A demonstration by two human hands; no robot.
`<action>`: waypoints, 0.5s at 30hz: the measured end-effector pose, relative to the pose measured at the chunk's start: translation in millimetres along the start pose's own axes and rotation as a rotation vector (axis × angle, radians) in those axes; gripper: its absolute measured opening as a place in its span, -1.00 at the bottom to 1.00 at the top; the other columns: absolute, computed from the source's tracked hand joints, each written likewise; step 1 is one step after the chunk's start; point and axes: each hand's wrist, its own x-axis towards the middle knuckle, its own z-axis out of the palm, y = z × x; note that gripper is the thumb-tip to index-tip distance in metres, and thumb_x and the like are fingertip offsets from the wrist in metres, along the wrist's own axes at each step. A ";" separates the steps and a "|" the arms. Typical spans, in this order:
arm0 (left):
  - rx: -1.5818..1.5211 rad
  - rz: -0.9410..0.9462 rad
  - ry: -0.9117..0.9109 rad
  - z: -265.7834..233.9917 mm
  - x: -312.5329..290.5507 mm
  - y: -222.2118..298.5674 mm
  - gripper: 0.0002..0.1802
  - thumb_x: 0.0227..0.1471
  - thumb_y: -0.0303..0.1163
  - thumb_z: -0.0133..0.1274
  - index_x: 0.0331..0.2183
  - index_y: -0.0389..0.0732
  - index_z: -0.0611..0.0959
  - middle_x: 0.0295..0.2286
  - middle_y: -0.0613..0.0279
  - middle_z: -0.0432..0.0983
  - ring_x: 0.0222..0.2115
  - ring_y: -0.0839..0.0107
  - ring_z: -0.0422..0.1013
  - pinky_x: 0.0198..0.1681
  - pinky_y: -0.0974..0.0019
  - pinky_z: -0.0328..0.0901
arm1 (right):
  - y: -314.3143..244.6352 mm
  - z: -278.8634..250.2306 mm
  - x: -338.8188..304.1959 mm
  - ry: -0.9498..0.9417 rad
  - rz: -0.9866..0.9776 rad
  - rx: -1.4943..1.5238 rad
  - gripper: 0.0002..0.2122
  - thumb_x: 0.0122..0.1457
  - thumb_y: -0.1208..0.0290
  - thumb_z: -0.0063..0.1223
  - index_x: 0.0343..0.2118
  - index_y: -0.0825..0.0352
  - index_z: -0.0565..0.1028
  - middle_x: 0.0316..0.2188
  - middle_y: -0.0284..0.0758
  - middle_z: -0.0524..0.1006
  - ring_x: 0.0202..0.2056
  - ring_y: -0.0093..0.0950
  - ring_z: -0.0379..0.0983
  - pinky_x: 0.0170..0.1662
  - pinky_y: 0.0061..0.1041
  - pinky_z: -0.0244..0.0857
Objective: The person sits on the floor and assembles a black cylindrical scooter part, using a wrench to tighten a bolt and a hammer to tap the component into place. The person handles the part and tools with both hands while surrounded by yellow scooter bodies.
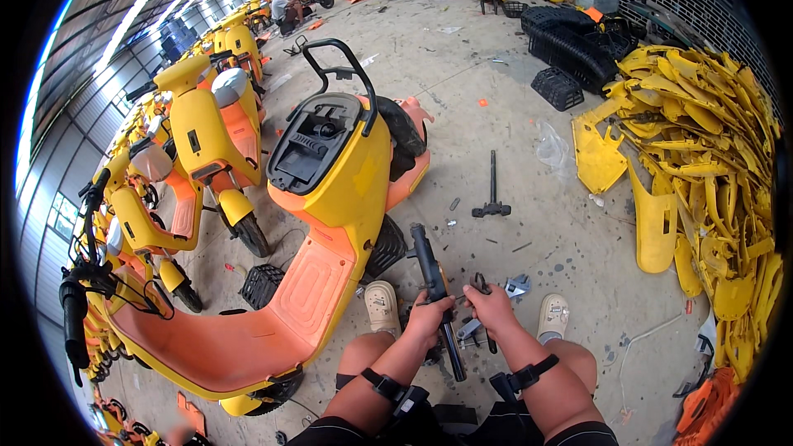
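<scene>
My left hand [431,315] is closed around a long black tube [428,260], which looks like a scooter fork leg. The tube slants past my knees, with an orange-brown strip along one side and a shiny black lower end. Close beside it, my right hand [491,307] is closed on a dark tool [481,282]. A looped end sticks out above that fist and a dark rod below; its exact kind is hidden by my fingers. A black T-shaped fork stem [494,190] lies on the floor ahead. Grey metal pieces [518,285] lie near my right hand.
A yellow and orange scooter body [330,231] stands close on my left, more scooters [198,132] behind it. Yellow panels [702,140] are heaped at the right. Black baskets [558,89] and clear plastic [552,147] lie farther off. A person [286,10] is in the far background.
</scene>
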 end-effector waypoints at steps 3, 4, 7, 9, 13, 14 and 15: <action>0.016 -0.003 -0.015 -0.6 -1.7 0.7 -0.68 -0.01 -0.49 0.24 -0.21 -0.21 0.48 -0.42 0.26 0.53 -0.44 0.45 0.44 -0.37 0.35 0.33 | 1.8 -0.5 0.2 0.009 0.010 0.031 -0.76 0.18 0.27 0.19 -0.31 0.38 0.53 -0.55 -0.37 0.53 -0.63 -0.62 0.32 -0.56 -0.58 0.20; 0.016 -0.002 -0.016 -0.4 -2.1 0.7 -0.68 -0.01 -0.49 0.24 -0.21 -0.21 0.48 -0.42 0.26 0.53 -0.43 0.45 0.45 -0.37 0.35 0.34 | 2.5 -0.6 0.6 0.014 0.014 0.045 -0.76 0.18 0.26 0.19 -0.31 0.38 0.54 -0.55 -0.37 0.54 -0.63 -0.61 0.33 -0.55 -0.57 0.21; 0.015 0.000 -0.024 -0.4 -1.6 -0.3 -0.68 -0.01 -0.48 0.24 -0.21 -0.21 0.48 -0.42 0.25 0.54 -0.42 0.44 0.45 -0.36 0.34 0.34 | 2.4 -1.0 0.8 0.026 0.013 0.061 -0.76 0.18 0.26 0.19 -0.30 0.38 0.53 -0.55 -0.37 0.54 -0.63 -0.61 0.33 -0.55 -0.57 0.21; 0.014 0.004 -0.038 -1.3 1.4 -2.1 -0.68 -0.01 -0.48 0.24 -0.21 -0.21 0.48 -0.42 0.24 0.54 -0.42 0.44 0.46 -0.36 0.34 0.35 | 1.9 -1.6 1.5 0.026 0.005 0.070 -0.76 0.18 0.26 0.19 -0.30 0.38 0.53 -0.55 -0.36 0.54 -0.63 -0.61 0.33 -0.55 -0.57 0.21; -0.004 0.018 0.011 0.5 -2.9 0.5 -0.72 0.01 -0.53 0.22 -0.23 -0.19 0.49 -0.44 0.24 0.51 -0.47 0.42 0.44 -0.45 0.32 0.36 | 2.6 -1.3 3.3 -0.001 0.016 0.065 -0.78 0.19 0.29 0.17 -0.33 0.37 0.50 -0.57 -0.39 0.52 -0.67 -0.65 0.30 -0.60 -0.62 0.16; -0.019 0.021 0.042 0.5 -6.2 0.4 -0.72 0.01 -0.53 0.22 -0.23 -0.20 0.49 -0.45 0.25 0.50 -0.47 0.42 0.44 -0.45 0.32 0.36 | 2.4 -0.2 2.2 -0.014 0.022 0.059 -0.78 0.19 0.29 0.17 -0.34 0.37 0.50 -0.56 -0.39 0.52 -0.67 -0.64 0.30 -0.60 -0.62 0.16; -0.034 0.015 0.070 1.7 -6.9 0.2 -0.73 0.01 -0.53 0.22 -0.24 -0.20 0.49 -0.45 0.25 0.50 -0.47 0.42 0.44 -0.45 0.32 0.36 | 4.1 -0.1 -0.2 -0.020 0.034 0.051 -0.78 0.19 0.28 0.17 -0.34 0.37 0.50 -0.56 -0.38 0.52 -0.67 -0.64 0.30 -0.60 -0.62 0.15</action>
